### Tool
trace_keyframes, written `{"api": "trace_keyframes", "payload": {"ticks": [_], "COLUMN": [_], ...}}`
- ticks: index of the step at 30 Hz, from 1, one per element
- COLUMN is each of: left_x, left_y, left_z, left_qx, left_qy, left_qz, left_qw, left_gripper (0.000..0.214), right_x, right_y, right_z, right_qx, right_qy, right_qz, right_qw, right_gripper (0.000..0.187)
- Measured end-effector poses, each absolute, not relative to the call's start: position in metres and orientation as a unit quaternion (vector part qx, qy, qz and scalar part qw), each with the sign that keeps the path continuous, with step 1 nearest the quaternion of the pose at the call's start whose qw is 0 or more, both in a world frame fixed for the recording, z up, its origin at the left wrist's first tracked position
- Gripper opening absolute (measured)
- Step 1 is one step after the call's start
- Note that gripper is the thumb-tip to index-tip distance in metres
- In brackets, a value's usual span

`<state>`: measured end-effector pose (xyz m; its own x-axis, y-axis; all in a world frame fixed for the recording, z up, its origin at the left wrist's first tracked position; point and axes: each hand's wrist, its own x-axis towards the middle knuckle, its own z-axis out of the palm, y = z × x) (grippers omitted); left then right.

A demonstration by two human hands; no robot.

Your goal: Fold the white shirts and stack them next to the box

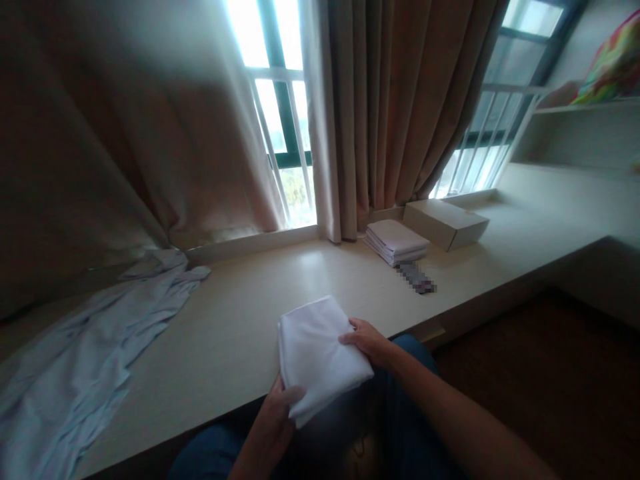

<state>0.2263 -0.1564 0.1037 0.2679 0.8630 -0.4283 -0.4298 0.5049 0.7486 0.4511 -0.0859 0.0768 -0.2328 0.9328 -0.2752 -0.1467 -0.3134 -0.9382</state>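
Note:
A folded white cloth [320, 357] is held up over the front edge of the pale wooden ledge [225, 320], above my knees. My left hand [275, 417] grips its lower left side, thumb on top and the other fingers hidden beneath. On the right edge, my right hand [367, 341] pinches the same cloth, with its thumb and a finger showing. Farther back on the ledge, to the right, lies a stack of folded white cloths [397, 240].
A closed pale box [445, 223] stands beside the stack, with a blurred-out small item [416, 277] in front. Crumpled light cloth [100, 353] covers the ledge's left end. Brown curtains [390, 100] hang before barred windows. Shelves [575, 137] are at the right.

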Motion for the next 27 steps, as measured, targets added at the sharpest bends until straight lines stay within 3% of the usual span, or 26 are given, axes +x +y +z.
{"api": "trace_keyframes", "payload": {"ticks": [5, 11, 18, 27], "left_x": [0.231, 0.247, 0.305, 0.436], "left_y": [-0.156, -0.147, -0.091, 0.028], "left_z": [0.075, 0.097, 0.135, 0.175], "left_qx": [0.216, 0.165, 0.289, 0.402], "left_qy": [0.510, 0.533, 0.473, 0.398], "left_qz": [0.394, 0.378, 0.385, 0.402], "left_qw": [0.733, 0.739, 0.738, 0.720], "left_gripper": [0.071, 0.058, 0.067, 0.063], "right_x": [0.459, 0.476, 0.540, 0.676], "right_y": [-0.087, -0.083, -0.040, 0.060], "right_z": [0.048, 0.054, 0.096, 0.173], "right_qx": [-0.494, -0.490, -0.512, -0.519], "right_qy": [-0.415, -0.426, -0.436, -0.451], "right_qz": [0.660, 0.659, 0.622, 0.560], "right_qw": [0.384, 0.381, 0.402, 0.462], "right_gripper": [0.049, 0.051, 0.053, 0.058]}}
